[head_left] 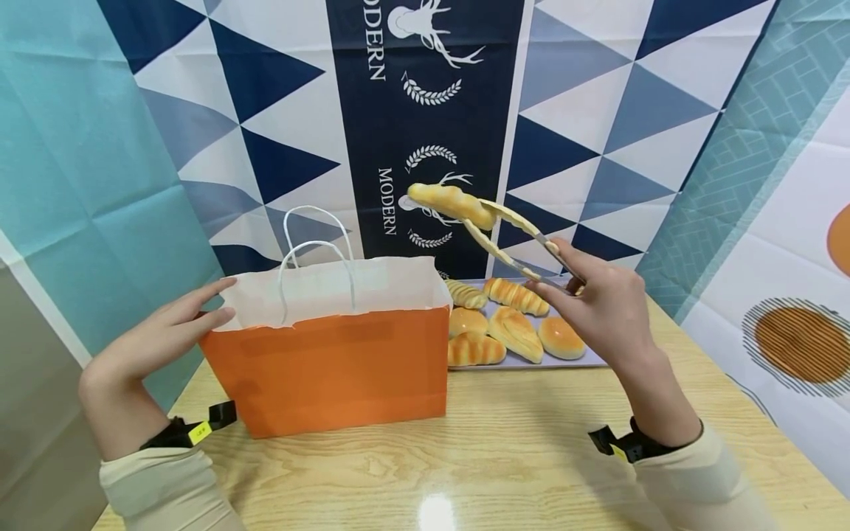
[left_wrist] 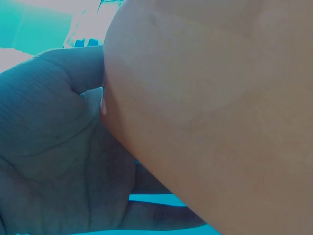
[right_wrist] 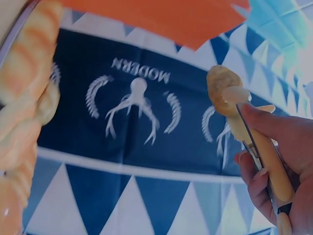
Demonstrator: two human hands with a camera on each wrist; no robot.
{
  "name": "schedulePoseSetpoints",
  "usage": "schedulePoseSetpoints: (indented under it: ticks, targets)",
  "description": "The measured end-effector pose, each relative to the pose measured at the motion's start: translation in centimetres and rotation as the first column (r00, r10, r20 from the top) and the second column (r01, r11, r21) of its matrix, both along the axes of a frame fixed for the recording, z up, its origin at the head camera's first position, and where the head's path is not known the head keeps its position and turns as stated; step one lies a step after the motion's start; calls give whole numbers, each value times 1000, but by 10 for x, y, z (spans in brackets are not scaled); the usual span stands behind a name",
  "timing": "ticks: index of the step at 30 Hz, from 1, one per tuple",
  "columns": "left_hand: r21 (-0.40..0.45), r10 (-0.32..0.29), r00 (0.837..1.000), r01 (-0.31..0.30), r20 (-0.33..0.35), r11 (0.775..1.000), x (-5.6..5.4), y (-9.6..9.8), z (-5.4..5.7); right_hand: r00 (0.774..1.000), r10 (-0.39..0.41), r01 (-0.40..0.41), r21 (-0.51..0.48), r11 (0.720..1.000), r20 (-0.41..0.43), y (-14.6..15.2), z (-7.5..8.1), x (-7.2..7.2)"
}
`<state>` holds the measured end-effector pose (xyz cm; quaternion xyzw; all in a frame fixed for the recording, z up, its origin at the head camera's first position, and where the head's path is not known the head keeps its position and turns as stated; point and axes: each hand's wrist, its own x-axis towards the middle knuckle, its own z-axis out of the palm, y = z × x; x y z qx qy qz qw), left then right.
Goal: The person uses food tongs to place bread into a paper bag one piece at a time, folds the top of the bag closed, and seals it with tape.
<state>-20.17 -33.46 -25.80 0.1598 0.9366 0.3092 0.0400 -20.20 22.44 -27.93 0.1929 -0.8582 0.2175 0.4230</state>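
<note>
The right hand (head_left: 598,295) squeezes tongs (head_left: 514,236) across the middle of a long bread roll (head_left: 450,201), likely light and soft, while the flat-fingered left hand (head_left: 166,324) steadies the orange paper bag (head_left: 332,369).

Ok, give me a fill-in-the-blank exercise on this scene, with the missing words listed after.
1. The right hand grips tongs that pinch a ____ in the air.
2. The left hand touches the side of the ____ paper bag.
3. The tray on the wooden table holds ____ bread rolls.

Missing words: bread roll; orange; six
</note>
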Motion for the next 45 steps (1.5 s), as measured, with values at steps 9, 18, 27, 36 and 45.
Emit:
schedulePoseSetpoints:
  ticks: [9, 18, 27, 36, 45]
  targets:
    - [14, 1, 1000, -2, 8, 1000, 2, 1, 0, 994, 110, -110, 36, 993, -6, -31, 4, 11]
    - [22, 9, 1000, -10, 10, 1000, 2, 1, 0, 983, 182, -185, 81, 979, 37, -53, 5, 21]
    - [13, 20, 1000, -20, 15, 1000, 4, 2, 1, 971, 203, -216, 105, 971, 123, -68, 2, 22]
    - [4, 16, 1000, -16, 4, 1000, 3, 4, 3, 964, 219, -233, 85, 969, 148, -69, 4, 23]
    - [18, 7, 1000, -7, -4, 1000, 4, 3, 1, 962, 210, -229, 92, 969, 176, -68, 5, 24]
